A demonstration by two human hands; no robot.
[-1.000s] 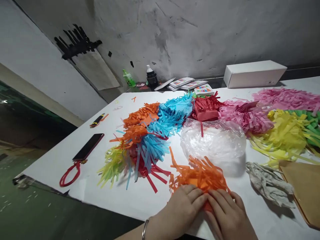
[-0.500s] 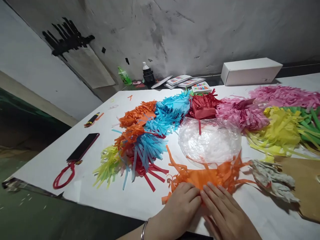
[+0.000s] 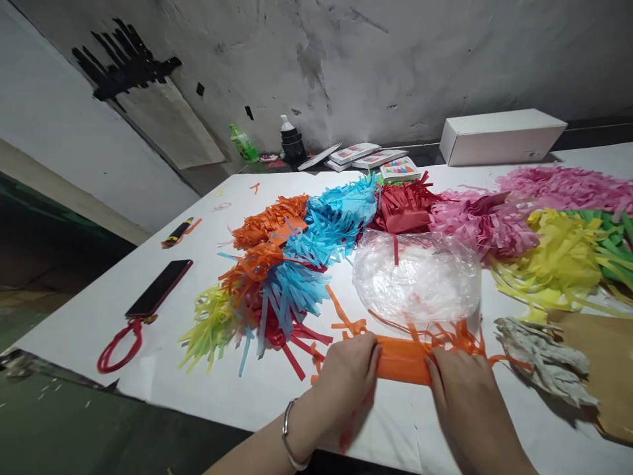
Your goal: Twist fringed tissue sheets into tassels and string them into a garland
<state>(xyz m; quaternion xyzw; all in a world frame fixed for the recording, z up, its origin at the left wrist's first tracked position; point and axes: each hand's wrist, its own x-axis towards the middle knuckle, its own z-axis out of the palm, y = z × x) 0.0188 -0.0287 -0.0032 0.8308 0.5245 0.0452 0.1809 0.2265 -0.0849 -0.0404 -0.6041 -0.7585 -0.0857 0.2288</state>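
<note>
An orange fringed strip of tissue paper [image 3: 403, 359] lies stretched between my two hands near the table's front edge. My left hand [image 3: 349, 373] is closed round its left end, with loose orange fringe sticking out past the fingers. At the other end my right hand [image 3: 465, 389] grips the paper, thumb on the near side. The middle band is flat and smooth, while cut strands spread along its far side. Just beyond it sits a clear plastic bag [image 3: 420, 277]. A crumpled grey cloth [image 3: 544, 359] lies to the right of my right hand.
Fringed paper bunches in orange [image 3: 271, 221], blue [image 3: 341, 211], red [image 3: 403, 204], pink [image 3: 482, 221] and yellow [image 3: 558, 254] curve across the table. A phone [image 3: 158, 289] with a red strap and a cutter [image 3: 177, 233] lie left. A white box [image 3: 502, 137] stands behind; brown paper [image 3: 603, 369] lies right.
My hands have moved apart from the middle of the orange paper to its two ends. The paper's band is now drawn straight and flatter between them.
</note>
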